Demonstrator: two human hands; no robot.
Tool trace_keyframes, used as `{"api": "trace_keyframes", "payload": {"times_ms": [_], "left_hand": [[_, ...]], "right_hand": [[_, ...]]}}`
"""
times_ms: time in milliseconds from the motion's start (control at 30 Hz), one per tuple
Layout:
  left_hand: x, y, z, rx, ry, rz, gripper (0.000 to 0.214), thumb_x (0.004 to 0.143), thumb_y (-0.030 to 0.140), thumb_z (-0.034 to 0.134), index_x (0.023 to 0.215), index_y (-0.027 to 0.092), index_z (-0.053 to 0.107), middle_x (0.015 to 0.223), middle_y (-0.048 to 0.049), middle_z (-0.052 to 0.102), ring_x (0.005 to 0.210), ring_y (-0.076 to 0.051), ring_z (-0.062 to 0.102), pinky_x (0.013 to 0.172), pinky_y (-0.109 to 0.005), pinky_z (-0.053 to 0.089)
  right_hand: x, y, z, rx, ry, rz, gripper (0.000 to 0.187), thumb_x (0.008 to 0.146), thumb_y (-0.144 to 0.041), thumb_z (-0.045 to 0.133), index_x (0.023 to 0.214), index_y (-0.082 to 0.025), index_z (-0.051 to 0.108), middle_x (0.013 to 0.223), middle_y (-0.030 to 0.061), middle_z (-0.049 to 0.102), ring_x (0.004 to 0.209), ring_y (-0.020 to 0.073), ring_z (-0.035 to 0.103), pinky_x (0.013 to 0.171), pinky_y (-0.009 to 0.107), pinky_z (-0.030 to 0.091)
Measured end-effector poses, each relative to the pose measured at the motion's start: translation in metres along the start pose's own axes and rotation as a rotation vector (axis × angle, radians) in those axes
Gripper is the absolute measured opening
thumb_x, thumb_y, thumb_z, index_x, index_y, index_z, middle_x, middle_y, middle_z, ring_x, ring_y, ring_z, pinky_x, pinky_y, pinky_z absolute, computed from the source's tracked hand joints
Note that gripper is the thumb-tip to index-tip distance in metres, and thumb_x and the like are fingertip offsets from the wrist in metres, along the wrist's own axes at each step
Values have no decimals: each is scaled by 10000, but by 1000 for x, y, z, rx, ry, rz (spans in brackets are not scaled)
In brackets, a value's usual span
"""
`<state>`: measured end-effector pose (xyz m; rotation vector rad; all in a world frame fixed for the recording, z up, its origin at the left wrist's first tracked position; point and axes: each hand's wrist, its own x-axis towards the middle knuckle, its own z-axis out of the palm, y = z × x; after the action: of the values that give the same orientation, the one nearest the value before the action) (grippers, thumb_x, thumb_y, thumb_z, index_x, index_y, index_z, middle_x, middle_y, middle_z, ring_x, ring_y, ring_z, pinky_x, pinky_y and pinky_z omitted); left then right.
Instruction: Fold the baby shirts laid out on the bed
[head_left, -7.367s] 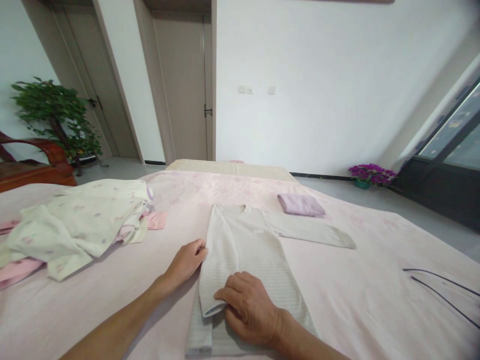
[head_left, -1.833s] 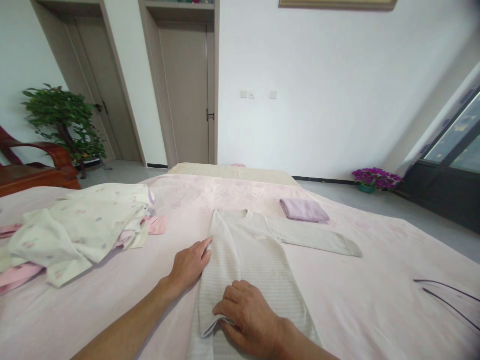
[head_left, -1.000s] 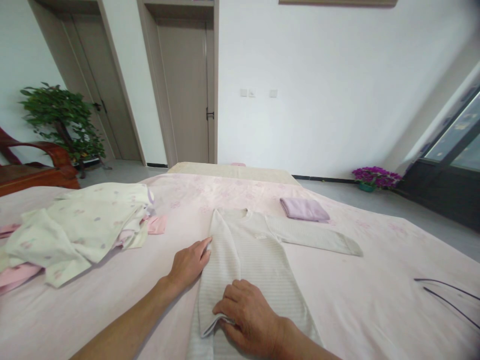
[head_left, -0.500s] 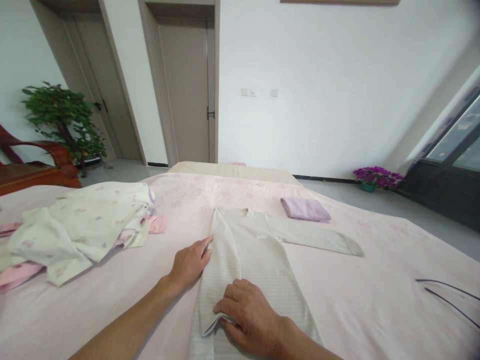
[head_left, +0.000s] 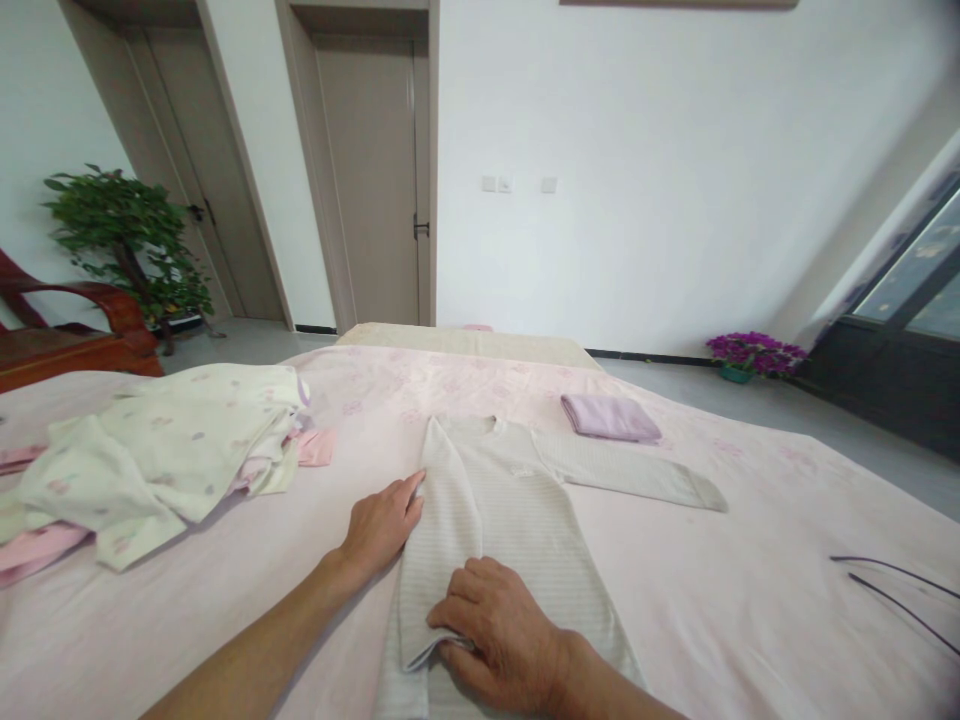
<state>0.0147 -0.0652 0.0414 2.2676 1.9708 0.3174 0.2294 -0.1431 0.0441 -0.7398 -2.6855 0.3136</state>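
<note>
A pale grey striped long-sleeved shirt (head_left: 525, 530) lies spread in front of me, its neckline at the far end. Its left sleeve is folded inward and runs down over the body, while the other sleeve (head_left: 637, 474) stretches out to the right. My right hand (head_left: 499, 630) is closed, pinching the cuff of the folded sleeve between thumb and fingers. At the shirt's left edge rests my left hand (head_left: 382, 525), its fingers stretched out and the fingertips touching the fold. The shirt's lower end runs out of view.
Left on the pink bedspread (head_left: 720, 600) is a loose pile of pale printed clothes (head_left: 172, 440) with pink pieces. A folded purple cloth (head_left: 611, 417) lies beyond the right sleeve. Two dark thin strips (head_left: 900, 600) lie at the right edge. Behind stand doors, plants and a wooden chair (head_left: 82, 310).
</note>
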Motion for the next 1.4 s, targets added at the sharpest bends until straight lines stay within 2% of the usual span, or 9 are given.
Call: {"api": "trace_keyframes", "payload": {"times_ms": [233, 400, 667, 1400], "left_hand": [[0, -1, 2, 13, 6, 2, 469, 995, 328, 364, 1448, 267, 470, 1313, -53, 655, 1126, -216, 653, 876, -325, 493], [1, -3, 6, 3, 16, 2, 463, 995, 339, 369, 1443, 283, 473, 1320, -45, 652, 1130, -212, 650, 871, -313, 487], [2, -5, 7, -19, 29, 11, 461, 991, 338, 374, 1437, 285, 477, 1333, -36, 645, 1137, -205, 647, 877, -311, 488], [-1, -2, 2, -47, 5, 3, 470, 991, 332, 367, 1441, 257, 480, 1341, -54, 639, 1155, -208, 636, 930, -320, 473]], "right_hand": [[1, -3, -5, -21, 8, -15, 187, 956, -333, 456, 988, -237, 613, 842, 12, 599, 752, 172, 474, 733, 320, 316], [0, -4, -6, -28, 7, -29, 224, 982, -351, 418, 963, -232, 607, 840, 14, 598, 754, 172, 470, 736, 324, 313], [0, -3, -4, -25, 14, -12, 142, 928, -303, 493, 974, -235, 609, 855, 12, 601, 768, 173, 476, 713, 321, 305], [-2, 2, 5, -31, -8, 9, 177, 866, -247, 553, 1035, -245, 604, 890, 9, 611, 817, 182, 499, 731, 329, 318]]}}
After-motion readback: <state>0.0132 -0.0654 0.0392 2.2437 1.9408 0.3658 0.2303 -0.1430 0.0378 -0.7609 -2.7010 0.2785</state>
